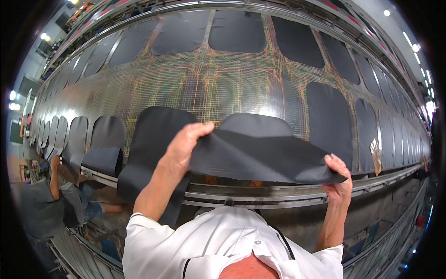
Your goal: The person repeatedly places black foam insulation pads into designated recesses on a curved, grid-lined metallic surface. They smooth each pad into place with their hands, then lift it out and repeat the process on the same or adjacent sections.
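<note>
My left hand (182, 148) pinches the upper left edge of a black fabric panel (260, 153), thumb on top. My right hand (338, 179) grips the same panel at its lower right corner. The panel is lifted off the wide mesh table (209, 88) and droops between both hands, just above the table's metal front rail (260, 193). Its far rounded end still lies on the mesh.
Rows of similar black panels (327, 118) lie along the far and near sides of the mesh; one (151, 139) hangs over the rail at my left. A person (69, 195) bends at the table's left end. A small shiny object (375, 153) sits at right.
</note>
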`<action>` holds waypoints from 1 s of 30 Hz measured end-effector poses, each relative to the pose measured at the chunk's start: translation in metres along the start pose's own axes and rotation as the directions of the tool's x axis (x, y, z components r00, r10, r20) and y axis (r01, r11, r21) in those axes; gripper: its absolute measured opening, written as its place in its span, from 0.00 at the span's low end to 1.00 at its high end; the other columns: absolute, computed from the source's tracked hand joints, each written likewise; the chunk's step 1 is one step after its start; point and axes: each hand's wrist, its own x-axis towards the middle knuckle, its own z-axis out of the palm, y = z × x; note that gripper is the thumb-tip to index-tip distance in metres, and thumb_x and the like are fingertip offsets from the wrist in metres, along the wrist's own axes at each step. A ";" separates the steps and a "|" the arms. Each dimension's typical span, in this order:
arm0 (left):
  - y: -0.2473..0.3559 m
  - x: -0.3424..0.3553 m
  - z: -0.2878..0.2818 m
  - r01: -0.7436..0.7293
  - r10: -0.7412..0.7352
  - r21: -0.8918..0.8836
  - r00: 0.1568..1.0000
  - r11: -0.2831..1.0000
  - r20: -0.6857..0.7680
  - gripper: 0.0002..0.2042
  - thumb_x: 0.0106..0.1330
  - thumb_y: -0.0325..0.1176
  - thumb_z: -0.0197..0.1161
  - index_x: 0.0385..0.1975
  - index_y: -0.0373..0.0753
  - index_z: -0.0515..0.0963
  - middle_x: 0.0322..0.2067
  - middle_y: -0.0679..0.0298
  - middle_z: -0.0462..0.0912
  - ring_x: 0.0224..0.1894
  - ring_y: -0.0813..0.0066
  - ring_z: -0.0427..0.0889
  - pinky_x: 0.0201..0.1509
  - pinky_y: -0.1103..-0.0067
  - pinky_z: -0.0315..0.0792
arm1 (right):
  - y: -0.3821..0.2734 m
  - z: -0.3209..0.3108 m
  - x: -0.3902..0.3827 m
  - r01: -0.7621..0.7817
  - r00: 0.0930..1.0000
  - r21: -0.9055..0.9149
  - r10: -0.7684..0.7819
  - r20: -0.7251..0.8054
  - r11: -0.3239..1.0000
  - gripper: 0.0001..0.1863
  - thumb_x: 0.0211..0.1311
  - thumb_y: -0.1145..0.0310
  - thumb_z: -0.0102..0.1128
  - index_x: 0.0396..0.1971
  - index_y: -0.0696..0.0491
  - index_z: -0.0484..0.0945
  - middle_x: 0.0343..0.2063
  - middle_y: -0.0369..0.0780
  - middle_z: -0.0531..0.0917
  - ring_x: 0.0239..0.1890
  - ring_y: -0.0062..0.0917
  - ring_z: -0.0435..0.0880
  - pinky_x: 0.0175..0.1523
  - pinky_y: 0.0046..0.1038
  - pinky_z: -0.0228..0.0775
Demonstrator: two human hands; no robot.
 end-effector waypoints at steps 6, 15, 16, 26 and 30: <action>0.177 0.036 0.076 -0.187 0.228 -0.131 0.755 0.974 0.615 0.10 0.71 0.30 0.55 0.42 0.28 0.78 0.37 0.52 0.85 0.37 0.65 0.87 0.47 0.72 0.83 | -0.132 0.112 0.014 0.646 0.753 -0.181 -0.580 0.312 0.741 0.19 0.67 0.63 0.55 0.46 0.65 0.77 0.39 0.44 0.82 0.39 0.24 0.83 0.41 0.20 0.79; 0.216 0.150 0.081 -0.513 0.364 0.115 0.733 0.851 0.575 0.11 0.74 0.31 0.53 0.47 0.31 0.76 0.43 0.57 0.83 0.42 0.69 0.85 0.49 0.77 0.81 | -0.154 0.162 0.207 0.459 0.885 -0.215 -0.420 0.204 0.862 0.12 0.63 0.58 0.65 0.38 0.51 0.82 0.36 0.33 0.84 0.39 0.22 0.81 0.49 0.28 0.73; 0.205 0.145 0.071 -0.524 0.326 0.143 0.696 0.839 0.640 0.11 0.74 0.32 0.52 0.48 0.32 0.76 0.44 0.58 0.83 0.44 0.70 0.84 0.50 0.78 0.80 | -0.135 0.150 0.215 0.461 0.853 -0.065 -0.422 0.307 0.885 0.16 0.63 0.55 0.65 0.41 0.51 0.80 0.40 0.34 0.83 0.43 0.21 0.80 0.52 0.27 0.71; -0.041 0.135 -0.080 -0.075 0.094 0.362 0.995 0.929 -0.035 0.07 0.70 0.32 0.61 0.30 0.38 0.78 0.33 0.67 0.82 0.36 0.82 0.79 0.43 0.79 0.76 | 0.109 0.024 0.178 0.079 0.995 -0.269 -0.093 -0.040 0.960 0.06 0.61 0.70 0.65 0.26 0.53 0.79 0.24 0.30 0.80 0.26 0.13 0.73 0.33 0.19 0.66; -0.096 0.134 -0.110 0.171 -0.105 0.343 0.974 0.924 -0.202 0.09 0.70 0.33 0.61 0.28 0.38 0.78 0.26 0.67 0.81 0.26 0.80 0.79 0.33 0.80 0.76 | 0.170 -0.006 0.171 -0.043 0.996 -0.238 0.022 -0.089 0.970 0.04 0.63 0.71 0.64 0.31 0.56 0.81 0.24 0.31 0.81 0.27 0.12 0.74 0.35 0.19 0.67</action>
